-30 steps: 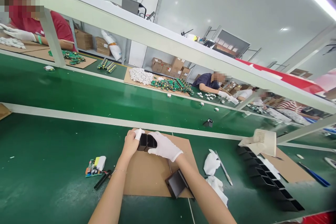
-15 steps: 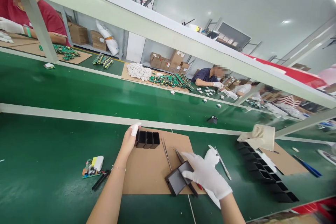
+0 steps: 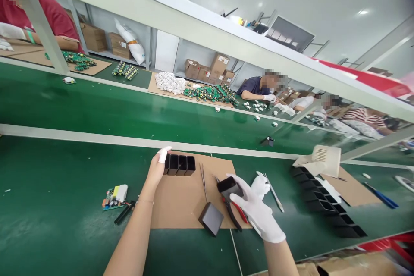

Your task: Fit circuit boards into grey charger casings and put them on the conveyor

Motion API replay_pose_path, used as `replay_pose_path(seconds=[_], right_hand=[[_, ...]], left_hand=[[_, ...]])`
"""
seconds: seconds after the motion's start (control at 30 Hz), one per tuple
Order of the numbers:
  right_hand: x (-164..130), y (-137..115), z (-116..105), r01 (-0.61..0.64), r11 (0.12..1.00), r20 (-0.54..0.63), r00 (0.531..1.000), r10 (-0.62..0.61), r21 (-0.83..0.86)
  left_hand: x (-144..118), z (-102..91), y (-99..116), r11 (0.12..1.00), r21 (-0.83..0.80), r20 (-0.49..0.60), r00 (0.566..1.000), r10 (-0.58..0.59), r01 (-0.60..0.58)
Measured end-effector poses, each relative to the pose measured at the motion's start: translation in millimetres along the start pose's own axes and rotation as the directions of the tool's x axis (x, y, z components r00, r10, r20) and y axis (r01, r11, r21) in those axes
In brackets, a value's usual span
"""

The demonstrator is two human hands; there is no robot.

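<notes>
**Lifted one shell off the pad**

Now raised in gloved right hand (image 3: 255, 209), grip closed on shell (image 3: 229, 186) above cardboard (image 3: 181, 207). Left hand (image 3: 157, 166), loosely curled, steadying shell row (image 3: 179, 164). Probably adding to row; needs open end up, flush alongside.

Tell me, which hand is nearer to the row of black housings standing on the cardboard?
Left. The left hand touches the row of black housings at its left end; the gloved right hand is apart, holding a single black housing.
</notes>
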State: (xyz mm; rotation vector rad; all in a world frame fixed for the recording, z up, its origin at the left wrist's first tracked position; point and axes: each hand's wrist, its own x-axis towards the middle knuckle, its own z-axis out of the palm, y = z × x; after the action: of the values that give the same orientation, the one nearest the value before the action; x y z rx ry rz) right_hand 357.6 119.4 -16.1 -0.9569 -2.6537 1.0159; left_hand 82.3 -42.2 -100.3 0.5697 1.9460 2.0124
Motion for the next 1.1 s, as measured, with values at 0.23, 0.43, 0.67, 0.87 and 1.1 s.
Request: replay_pose_path(seconds=[0.23, 0.43, 0.67, 0.87, 1.1], right_hand=[[51.2, -28.0, 28.7, -0.010, 0.976, -0.138, 0.990, 0.040, 0.216], [96.8, -40.1, 69.0, -0.098, 0.965, -0.174, 0.974, 0.143, 0.244], [88.8, -40.7, 74.6, 0.008, 0.985, -0.005, 1.000, -0.008, 0.171], [44.8, -37.6, 44.2, 0.037, 0.999, -0.004, 0.999, -0.038, -0.031], [-26.3, -48.8, 55.1, 0.058, 0.872, 0.230, 0.971, 0.064, -0.485]], left_hand=[[0.6, 0.1, -0.3, 1.000, 0.002, 0.012, 1.000, -0.012, 0.012], [-0.1, -0.4, 5.5, 1.000, 0.006, 0.028, 0.999, -0.018, 0.018], [0.8, -1.0, 8.5, 0.999, -0.006, 0.043, 0.998, -0.036, 0.036], [5.3, 2.1, 4.7, 0.999, -0.021, 0.023, 0.999, -0.038, 0.039], [5.0, 3.0, 2.4, 0.998, -0.030, 0.004, 0.999, -0.047, 0.048]])
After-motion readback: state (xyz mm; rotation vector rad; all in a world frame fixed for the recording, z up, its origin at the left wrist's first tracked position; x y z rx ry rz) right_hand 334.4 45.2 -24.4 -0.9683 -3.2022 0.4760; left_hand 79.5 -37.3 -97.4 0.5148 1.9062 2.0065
